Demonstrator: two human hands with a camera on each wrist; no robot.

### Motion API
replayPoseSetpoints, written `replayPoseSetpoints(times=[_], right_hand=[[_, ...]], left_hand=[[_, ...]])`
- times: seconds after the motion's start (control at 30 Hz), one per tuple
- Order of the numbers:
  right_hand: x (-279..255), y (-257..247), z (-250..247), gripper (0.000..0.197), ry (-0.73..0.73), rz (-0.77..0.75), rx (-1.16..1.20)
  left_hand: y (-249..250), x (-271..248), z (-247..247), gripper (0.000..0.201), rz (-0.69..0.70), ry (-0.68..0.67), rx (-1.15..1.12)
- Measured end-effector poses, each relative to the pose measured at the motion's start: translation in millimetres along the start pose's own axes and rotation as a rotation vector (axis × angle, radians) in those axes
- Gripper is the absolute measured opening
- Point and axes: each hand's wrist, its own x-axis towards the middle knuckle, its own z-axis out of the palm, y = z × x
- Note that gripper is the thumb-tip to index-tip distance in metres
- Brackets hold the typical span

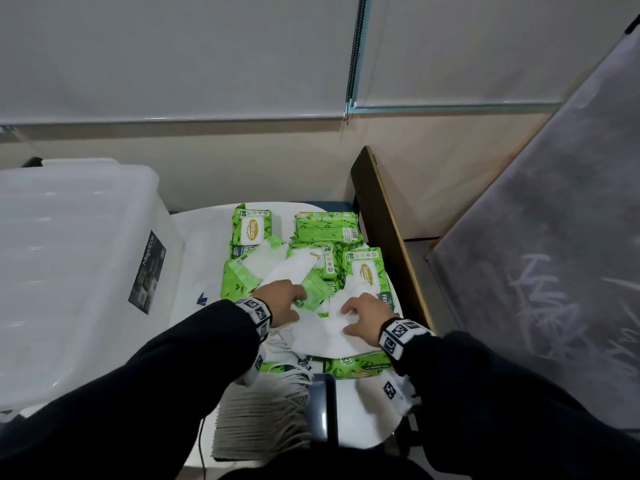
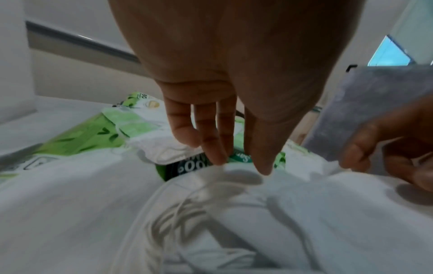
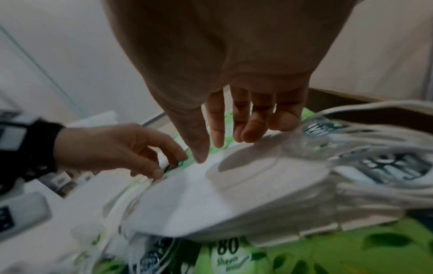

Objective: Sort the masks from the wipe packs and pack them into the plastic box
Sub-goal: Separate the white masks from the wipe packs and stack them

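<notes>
- where the view begins, nearest the wearer: stack of folded masks [image 1: 263,420], grey-white, ear loops fanned toward the right, lying at the near edge of the white table [image 1: 360,417].
- just beyond: two black sleeves, each with a checker-marked wristband, reaching forward over the table.
- under the right wrist: wipe pack [image 1: 360,365], green, lying flat, partly covered by white masks.
- left hand [image 1: 282,299]: fingers pointing down, loosely spread; fingertips [image 2: 218,157] touching the edge of a white mask and a small green sachet [image 1: 311,294]; cannot tell whether anything is pinched.
- right hand [image 1: 363,318]: palm down on loose white masks [image 1: 318,336], fingers [image 3: 250,133] lightly bent, thumb extended; resting on the top mask [image 3: 234,194], with no firm grip visible.
- centre of table: heap of white masks mixed among green wipe packs, one mask [image 1: 294,266] draped across the middle packs.
- right of heap: wipe pack [image 1: 367,271], label up, marked 80.
- far row: wipe pack [image 1: 251,225], label up, at left; another wipe pack [image 1: 327,226], barcode side showing, at right.
- left of table: plastic box [image 1: 69,265], translucent, large, with a dark label on the side facing the table; contents not discernible.
- right of table: dark wooden board [image 1: 384,223] standing on edge.
- beyond: pale wall and blinds.
</notes>
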Motion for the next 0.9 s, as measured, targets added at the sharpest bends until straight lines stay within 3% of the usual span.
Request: replayPoseSetpoints(times=[0.13, 0.3, 0.4, 0.5, 0.63, 0.77, 0.83, 0.9], right_hand=[[13, -8, 20, 0.049, -0.025, 0.073, -0.075], [13, -4, 24, 0.048, -0.018, 0.073, -0.011], [14, -5, 23, 0.048, -0.018, 0.082, 0.003], [16, -5, 21, 0.048, -0.028, 0.091, 0.004], [19, -7, 19, 0.048, -0.042, 0.101, -0.006], [23, -11, 11, 0.048, -0.122, 0.116, -0.071], [25, -20, 3, 0.048, -0.136, 0.130, -0.073], [30, -35, -5, 0.044, -0.074, 0.114, -0.036]], left_hand=[[-14, 7, 10, 0.022, -0.037, 0.060, -0.094], [-37, -2, 21, 0.034, -0.095, 0.023, -0.177], [-36, -6, 20, 0.021, -0.124, 0.082, -0.276], [-51, -13, -5, 0.020, -0.216, 0.139, -0.209], [-95, -40, -34, 0.025, -0.419, -0.012, 0.015], [-112, -61, -27, 0.029, -0.474, -0.084, 0.190], [-118, -62, -19, 0.031, -0.475, -0.059, 0.170], [-126, -59, -11, 0.035, -0.457, 0.021, -0.005]])
